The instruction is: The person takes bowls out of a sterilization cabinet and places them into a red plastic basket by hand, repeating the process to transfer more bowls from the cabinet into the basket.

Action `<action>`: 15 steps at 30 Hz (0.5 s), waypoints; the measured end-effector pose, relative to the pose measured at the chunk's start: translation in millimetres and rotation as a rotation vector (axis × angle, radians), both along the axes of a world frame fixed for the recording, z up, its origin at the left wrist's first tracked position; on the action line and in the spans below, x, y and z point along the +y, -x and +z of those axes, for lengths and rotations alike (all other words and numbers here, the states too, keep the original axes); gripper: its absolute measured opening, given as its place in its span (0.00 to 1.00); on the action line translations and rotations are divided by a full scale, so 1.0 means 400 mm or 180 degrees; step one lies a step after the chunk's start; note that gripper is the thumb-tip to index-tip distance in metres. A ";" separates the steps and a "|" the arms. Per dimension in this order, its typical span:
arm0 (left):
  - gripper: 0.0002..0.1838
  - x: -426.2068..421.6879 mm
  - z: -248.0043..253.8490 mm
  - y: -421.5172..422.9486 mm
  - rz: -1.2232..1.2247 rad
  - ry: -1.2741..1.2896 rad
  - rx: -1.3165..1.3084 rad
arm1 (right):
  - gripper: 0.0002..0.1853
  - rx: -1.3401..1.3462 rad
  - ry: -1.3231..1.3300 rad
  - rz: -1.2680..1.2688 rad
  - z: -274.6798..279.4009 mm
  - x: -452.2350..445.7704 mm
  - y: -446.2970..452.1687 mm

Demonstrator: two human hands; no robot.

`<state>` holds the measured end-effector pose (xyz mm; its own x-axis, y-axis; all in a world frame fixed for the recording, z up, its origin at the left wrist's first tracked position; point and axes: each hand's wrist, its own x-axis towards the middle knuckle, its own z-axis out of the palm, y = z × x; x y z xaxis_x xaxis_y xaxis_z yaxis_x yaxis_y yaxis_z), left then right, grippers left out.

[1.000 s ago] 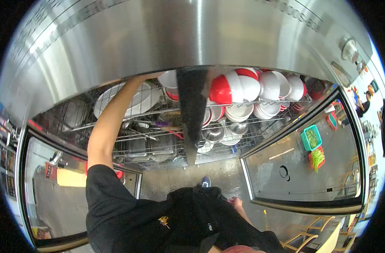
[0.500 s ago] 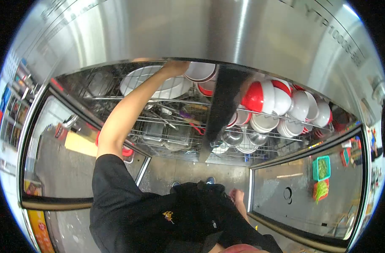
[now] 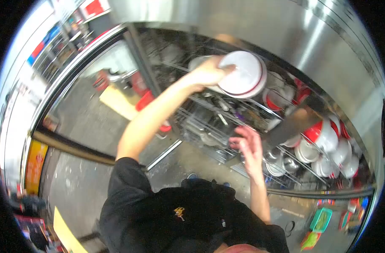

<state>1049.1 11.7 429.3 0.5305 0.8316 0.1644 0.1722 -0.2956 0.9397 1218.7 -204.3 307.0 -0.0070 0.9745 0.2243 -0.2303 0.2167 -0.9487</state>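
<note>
Black-framed glass forms the open cabinet door (image 3: 85, 122) at the left, and through it show a pale yellow flat board (image 3: 116, 103) and some red containers. Next comes the bare left forearm, reaching out of a black short sleeve (image 3: 129, 179) into the cabinet, where the left hand (image 3: 211, 72) grips a stack of round white dishes with red edging (image 3: 242, 74), thumb over the pale upper face. That stack is at the upper level of the cabinet, partly overlapping a white oval dish (image 3: 196, 62); whether it touches the shelf, I cannot tell. Lower down are grey metal pans (image 3: 199, 124). Further right, the right hand (image 3: 249, 147) is raised in front of the cabinet, open, its fingers spread and slightly bent, near a dark upright post (image 3: 287, 130). Past the post, glossy red-and-white bowls (image 3: 325, 137) sit crowded on silver wire shelving, with shiny steel bowls (image 3: 291, 164) lower down. Toward the bottom right, a teal plastic basket (image 3: 315, 218) holds green vegetables.
</note>
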 end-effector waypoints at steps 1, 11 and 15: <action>0.20 -0.038 -0.009 0.020 -0.0037 -0.0145 -0.0248 | 0.35 0.0073 -0.0174 -0.0036 0.024 0.015 0.027; 0.21 -0.381 -0.239 0.112 0.1491 -0.0615 -0.0427 | 0.40 0.0499 0.0294 -0.0445 0.002 0.046 0.169; 0.32 -0.468 -0.262 0.152 0.1452 -0.0234 0.0242 | 0.27 0.0930 0.1152 -0.0493 -0.079 0.013 0.187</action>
<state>988.5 -175.7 324.3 0.1263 0.9703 0.2063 0.3676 -0.2389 0.8988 1143.9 -199.3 275.3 0.1570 0.9749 -0.1581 -0.4891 -0.0623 -0.8700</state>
